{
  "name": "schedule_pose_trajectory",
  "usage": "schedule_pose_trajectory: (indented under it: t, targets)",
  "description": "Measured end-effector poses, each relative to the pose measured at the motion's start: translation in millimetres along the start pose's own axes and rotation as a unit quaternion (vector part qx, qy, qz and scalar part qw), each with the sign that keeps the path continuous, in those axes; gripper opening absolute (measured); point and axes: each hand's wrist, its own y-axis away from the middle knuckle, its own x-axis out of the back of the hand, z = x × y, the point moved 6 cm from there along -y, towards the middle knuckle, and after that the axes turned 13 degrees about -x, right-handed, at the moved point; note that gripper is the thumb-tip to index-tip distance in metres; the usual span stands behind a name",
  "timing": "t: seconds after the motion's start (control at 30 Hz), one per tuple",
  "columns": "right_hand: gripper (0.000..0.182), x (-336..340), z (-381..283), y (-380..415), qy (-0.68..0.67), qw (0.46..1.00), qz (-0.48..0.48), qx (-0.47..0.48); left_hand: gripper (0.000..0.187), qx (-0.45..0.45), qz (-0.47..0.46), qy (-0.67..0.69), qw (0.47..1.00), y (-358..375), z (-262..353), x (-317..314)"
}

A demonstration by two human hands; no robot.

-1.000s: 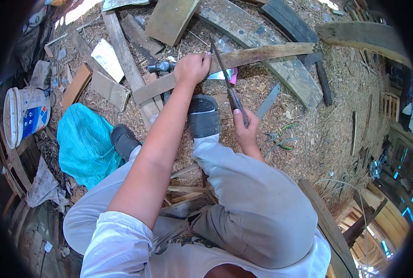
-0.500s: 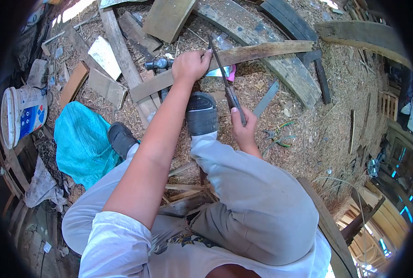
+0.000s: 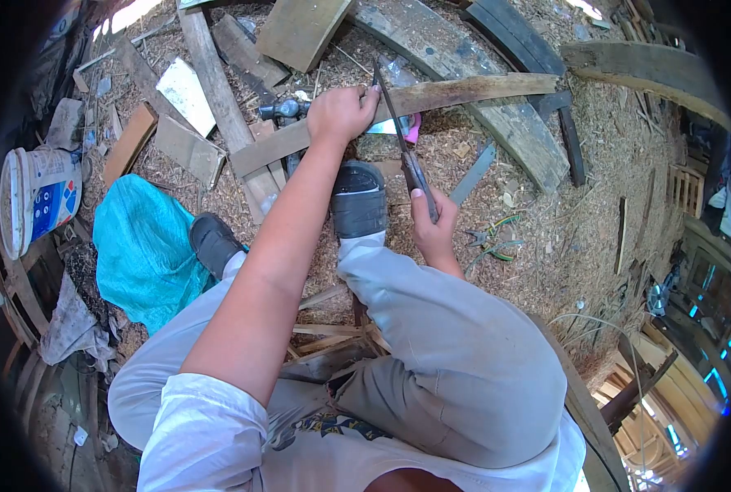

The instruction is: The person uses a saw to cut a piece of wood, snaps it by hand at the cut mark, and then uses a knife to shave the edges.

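Observation:
My left hand (image 3: 341,115) is closed over a long, narrow wooden plank (image 3: 476,88), pressing it down beside the saw. A handsaw (image 3: 415,174) is in my right hand (image 3: 437,231), its fingers wrapped round the dark handle. The saw's blade crosses the plank just right of my left thumb, its tip pointing away from me. How deep the teeth sit in the wood cannot be made out. Under the plank's left part lies another board (image 3: 211,90). My shoe (image 3: 358,201) is just below the plank, near the saw handle.
A hammer (image 3: 283,109) lies left of my left hand. Pliers (image 3: 488,238) and a flat grey metal strip (image 3: 472,176) rest on sawdust at the right. A thick curved board (image 3: 529,148) lies under the plank's right end. At left are a bucket (image 3: 50,197) and a teal sack (image 3: 148,250).
The whole view has shifted slightly. The saw and both hands sit marginally further right in the picture, with the grips unchanged.

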Motion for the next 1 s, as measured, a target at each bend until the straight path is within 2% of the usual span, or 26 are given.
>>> schedule_pose_trajectory:
  t: [0.53,1.0]
  targets:
    - [0.031,6,-4,4,-0.028,0.999,-0.009,-0.025,0.047,-0.006,0.006,0.002,1.000,0,-1,-1]
    - [0.028,10,-5,0,0.008,1.000,-0.013,-0.025,0.047,-0.013,0.017,0.003,1.000,1,-1,0]
